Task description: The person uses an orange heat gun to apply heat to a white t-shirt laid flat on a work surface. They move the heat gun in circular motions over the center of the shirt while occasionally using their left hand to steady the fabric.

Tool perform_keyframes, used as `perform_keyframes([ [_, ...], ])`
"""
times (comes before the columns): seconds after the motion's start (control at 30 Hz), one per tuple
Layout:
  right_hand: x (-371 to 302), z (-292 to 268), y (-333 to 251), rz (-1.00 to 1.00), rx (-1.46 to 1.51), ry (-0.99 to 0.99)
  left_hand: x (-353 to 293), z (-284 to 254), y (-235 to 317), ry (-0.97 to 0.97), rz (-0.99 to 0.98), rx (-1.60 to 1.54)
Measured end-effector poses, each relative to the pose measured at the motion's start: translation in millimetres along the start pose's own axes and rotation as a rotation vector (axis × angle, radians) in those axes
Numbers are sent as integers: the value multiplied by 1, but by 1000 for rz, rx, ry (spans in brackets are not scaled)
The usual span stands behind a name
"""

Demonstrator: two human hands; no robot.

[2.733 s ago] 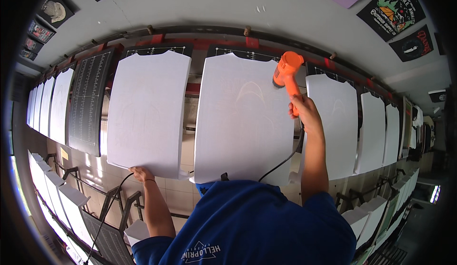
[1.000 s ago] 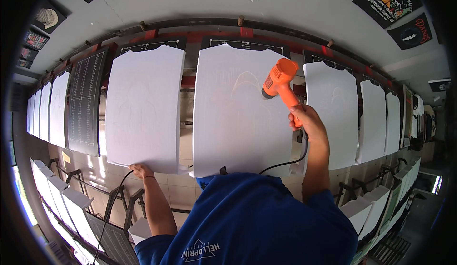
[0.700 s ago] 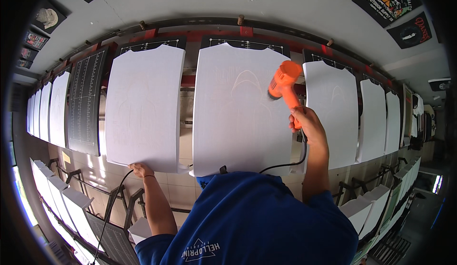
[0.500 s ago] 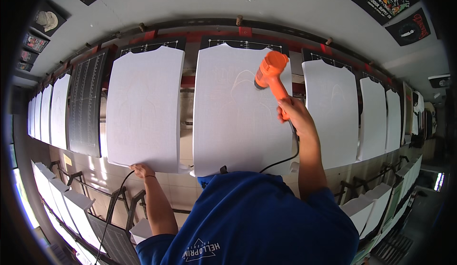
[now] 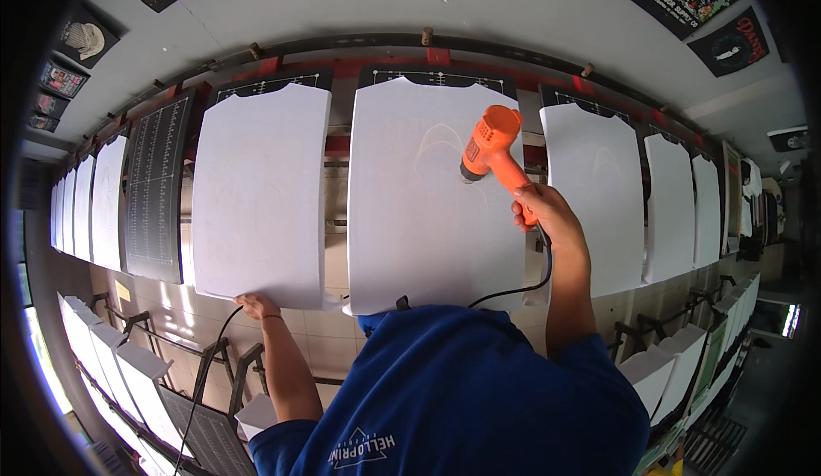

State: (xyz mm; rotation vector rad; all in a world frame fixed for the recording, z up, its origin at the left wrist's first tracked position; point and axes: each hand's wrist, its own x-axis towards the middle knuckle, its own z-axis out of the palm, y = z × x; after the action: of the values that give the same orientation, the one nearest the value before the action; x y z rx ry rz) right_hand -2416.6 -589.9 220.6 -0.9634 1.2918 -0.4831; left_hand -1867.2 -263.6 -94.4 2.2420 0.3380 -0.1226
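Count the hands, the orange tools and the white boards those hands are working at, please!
Hands: 2, the left hand and the right hand
Orange tools: 1, the heat gun in the right hand
White boards: 2, the left board touched at its lower edge by the left hand, and the middle board under the heat gun
Total: 5

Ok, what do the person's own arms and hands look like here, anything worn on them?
Both forearms are bare, no gloves. The left hand has a thin dark band at the wrist. The right hand shows nothing on its wrist. Short blue shirt sleeves cover the upper arms.
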Motion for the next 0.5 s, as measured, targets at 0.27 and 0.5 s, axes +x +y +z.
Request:
perform_keyframes([
  [0.27,-5,-16,23,-67,14,191,-4,-5,16,-128,-84,-122],
  [0.5,-14,-10,21,-38,31,217,-41,-6,45,-221,-48,-233],
])
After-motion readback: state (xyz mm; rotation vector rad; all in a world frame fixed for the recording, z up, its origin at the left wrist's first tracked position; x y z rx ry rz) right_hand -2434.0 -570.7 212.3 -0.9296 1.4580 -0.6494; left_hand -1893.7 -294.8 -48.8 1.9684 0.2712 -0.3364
